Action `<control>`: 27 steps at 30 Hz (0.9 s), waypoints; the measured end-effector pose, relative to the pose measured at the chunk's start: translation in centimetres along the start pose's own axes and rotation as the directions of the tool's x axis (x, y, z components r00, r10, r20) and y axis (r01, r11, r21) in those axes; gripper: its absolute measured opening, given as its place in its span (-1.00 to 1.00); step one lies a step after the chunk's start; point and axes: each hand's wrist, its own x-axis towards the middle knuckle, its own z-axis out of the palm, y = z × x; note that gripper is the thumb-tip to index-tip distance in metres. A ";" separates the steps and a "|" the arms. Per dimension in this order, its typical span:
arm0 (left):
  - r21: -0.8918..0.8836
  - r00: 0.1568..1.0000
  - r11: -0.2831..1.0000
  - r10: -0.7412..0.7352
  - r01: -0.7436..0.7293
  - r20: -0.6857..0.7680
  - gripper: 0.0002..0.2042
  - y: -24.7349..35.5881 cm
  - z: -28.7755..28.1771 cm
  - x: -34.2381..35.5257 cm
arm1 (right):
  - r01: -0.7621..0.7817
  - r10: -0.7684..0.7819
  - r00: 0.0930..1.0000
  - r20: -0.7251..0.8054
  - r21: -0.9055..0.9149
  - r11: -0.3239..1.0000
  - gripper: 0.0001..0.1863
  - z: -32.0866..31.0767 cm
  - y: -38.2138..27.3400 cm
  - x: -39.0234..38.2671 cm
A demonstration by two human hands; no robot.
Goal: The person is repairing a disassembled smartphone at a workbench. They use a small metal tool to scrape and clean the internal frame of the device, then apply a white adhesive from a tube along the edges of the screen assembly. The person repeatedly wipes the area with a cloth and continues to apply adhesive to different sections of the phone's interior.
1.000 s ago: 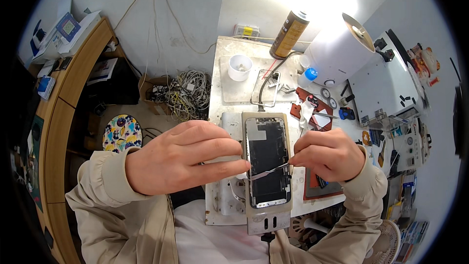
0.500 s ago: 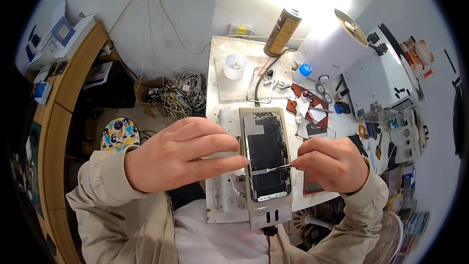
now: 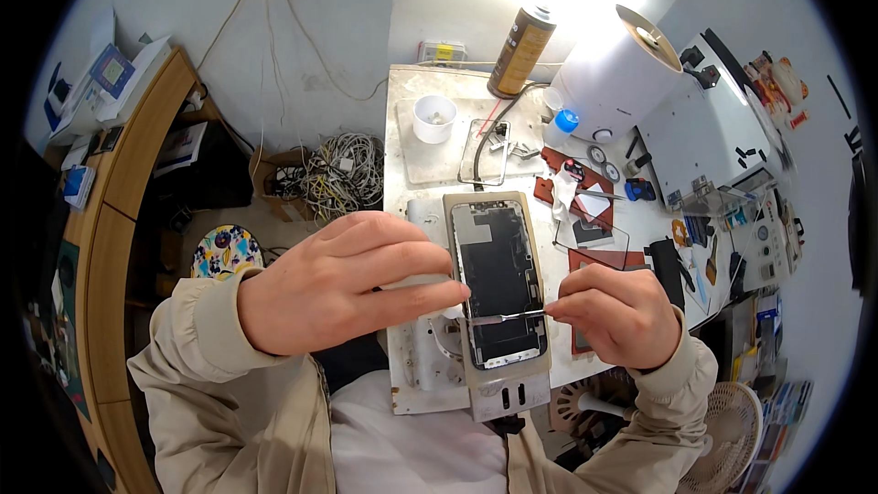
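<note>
A phone screen assembly [image 3: 494,256], its dark inner side facing up, lies on a beige heating plate [image 3: 541,265] at the bench's front. My right hand [image 3: 615,316] pinches the right end of a thin metal pry tool [image 3: 498,318]. The tool lies across the lower part of the screen, its flat tip by the left edge. My left hand [image 3: 343,288] reaches in from the left, fingers stretched out and a fingertip at the screen's left edge. Its thumb is hidden. Something small and white, partly covered, shows below those fingers.
Behind the plate are a white cup [image 3: 433,119], a thin phone frame [image 3: 485,151], a spray can [image 3: 521,53] and a blue-capped bottle [image 3: 562,126]. A large white cylinder [image 3: 615,78] stands at the back right. Red-brown mats [image 3: 599,210] with small tools lie right of the plate.
The view has shifted slightly. My left hand has edged a little right along the screen's left edge. The pry tool stays in my right hand, in nearly the same place across the screen.
</note>
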 end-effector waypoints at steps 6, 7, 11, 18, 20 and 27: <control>-0.002 1.000 1.000 -0.003 0.003 0.013 -0.50 -0.2 0.1 0.0 | -0.039 0.039 0.999 -0.007 -0.068 0.997 -0.77 -0.3 -1.7 -0.1; -0.005 1.000 1.000 -0.003 0.003 0.012 -0.50 -0.2 0.1 -0.1 | -0.048 0.047 0.999 -0.006 -0.073 0.996 -0.78 -0.3 -1.8 -0.1; -0.027 1.000 1.000 0.002 -0.002 -0.002 -0.49 -0.2 0.2 0.0 | -0.053 0.052 0.998 -0.016 -0.068 0.996 -0.76 -0.1 -1.8 -0.4; -0.030 1.000 0.999 0.017 -0.017 0.001 -0.49 -0.4 0.3 0.1 | -0.039 0.040 0.998 -0.039 0.021 0.999 -0.74 0.8 -0.4 -0.9; -0.030 1.000 0.999 0.020 -0.020 0.006 -0.50 -0.4 0.3 0.1 | -0.038 0.039 0.998 -0.042 0.032 0.999 -0.73 0.9 -0.3 -0.9; -0.026 1.000 0.999 0.023 -0.023 -0.006 -0.53 -0.4 0.3 0.1 | -0.040 0.043 0.999 -0.030 0.083 0.996 -0.74 1.0 0.2 -1.1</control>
